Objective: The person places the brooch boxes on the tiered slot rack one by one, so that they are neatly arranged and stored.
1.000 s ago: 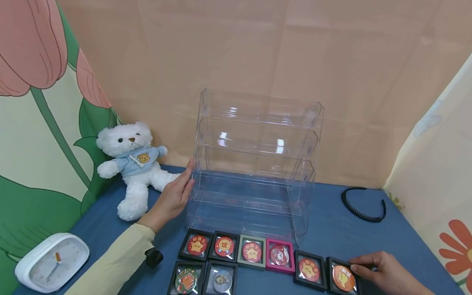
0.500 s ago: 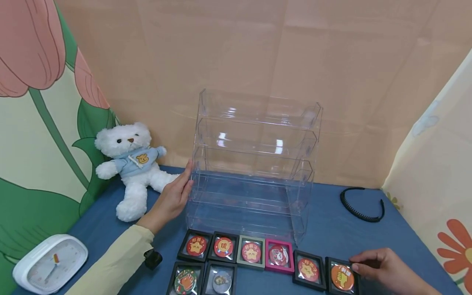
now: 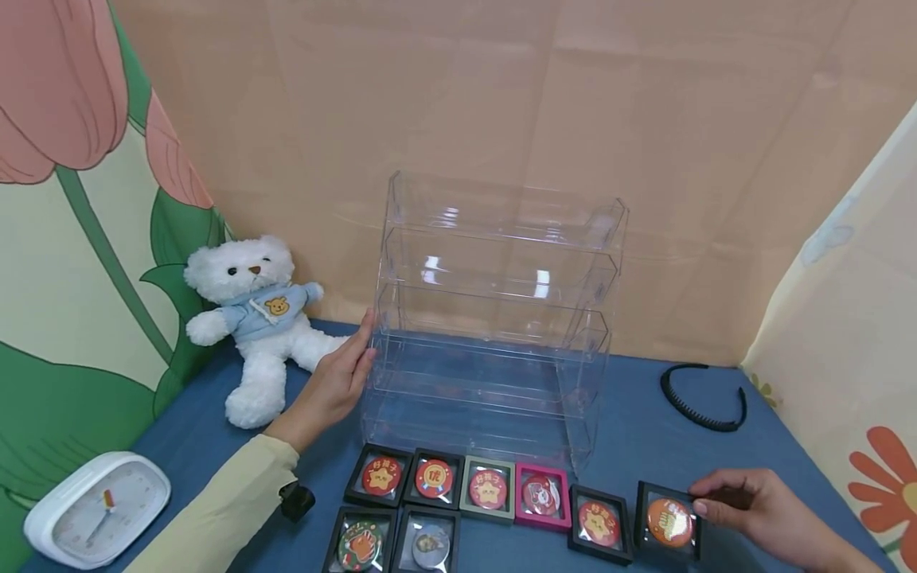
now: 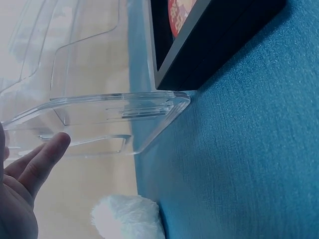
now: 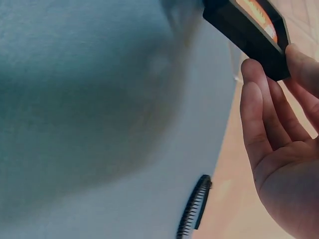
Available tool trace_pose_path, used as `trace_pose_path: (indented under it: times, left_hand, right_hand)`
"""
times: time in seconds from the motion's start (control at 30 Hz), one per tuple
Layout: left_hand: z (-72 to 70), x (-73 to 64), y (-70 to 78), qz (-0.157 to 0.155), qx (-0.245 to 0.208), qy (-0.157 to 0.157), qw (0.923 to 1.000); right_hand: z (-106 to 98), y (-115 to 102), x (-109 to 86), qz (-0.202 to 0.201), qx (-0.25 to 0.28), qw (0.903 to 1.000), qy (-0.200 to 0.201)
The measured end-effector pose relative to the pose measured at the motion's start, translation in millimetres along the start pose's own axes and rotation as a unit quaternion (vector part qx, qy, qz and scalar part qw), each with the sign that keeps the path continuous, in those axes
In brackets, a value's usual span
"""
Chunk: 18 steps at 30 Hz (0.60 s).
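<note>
A clear tiered display rack [image 3: 494, 298] stands in the middle of the head view. My left hand [image 3: 333, 390] touches its left side with fairly straight fingers; in the left wrist view, fingertips [image 4: 60, 142] lie at the rack's clear side panel [image 4: 144, 109]. At the lower right, my right hand [image 3: 762, 509] pinches the right edge of a small black display frame with an orange round badge [image 3: 669, 521]. The right wrist view has this black frame [image 5: 249, 40] between thumb and fingers, raised off the blue cloth. Glare partly hides the badge's print.
Several framed badges, including a green frame [image 3: 489, 489] and a pink frame [image 3: 543, 497], lie before the rack. A white teddy bear [image 3: 265, 326] sits left, behind a white clock [image 3: 100, 509]. A black coiled headband [image 3: 702, 410] lies right on the blue cloth [image 3: 645, 446].
My right hand has lifted the black frame with the orange badge and shifted it slightly right, widening the gap to its neighbour. My left hand stays at the rack.
</note>
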<state>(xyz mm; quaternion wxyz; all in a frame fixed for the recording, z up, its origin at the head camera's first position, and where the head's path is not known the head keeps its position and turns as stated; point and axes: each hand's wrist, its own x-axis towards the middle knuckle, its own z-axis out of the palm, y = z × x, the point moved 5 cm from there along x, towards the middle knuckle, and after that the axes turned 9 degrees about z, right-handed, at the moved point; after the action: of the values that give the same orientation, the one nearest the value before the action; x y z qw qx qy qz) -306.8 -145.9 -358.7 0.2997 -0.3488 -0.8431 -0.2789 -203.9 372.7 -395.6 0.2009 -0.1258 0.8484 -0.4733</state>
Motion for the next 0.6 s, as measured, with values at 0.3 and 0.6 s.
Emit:
trace_pose_path:
  times: [0.3,0.6]
  left_hand:
    - [-0.7,1.1,0.9,-0.005,-0.007,-0.005,1.0]
    - [0.7,0.6,-0.4,-0.015,-0.013,-0.012,0.9997]
  right_hand:
    - [-5.8,-24.2,3.2,0.029,-0.061,0.9961,0.058]
    - [-9.4,-53.0,6.0,-0.004,-0.123,0.9844,0.126]
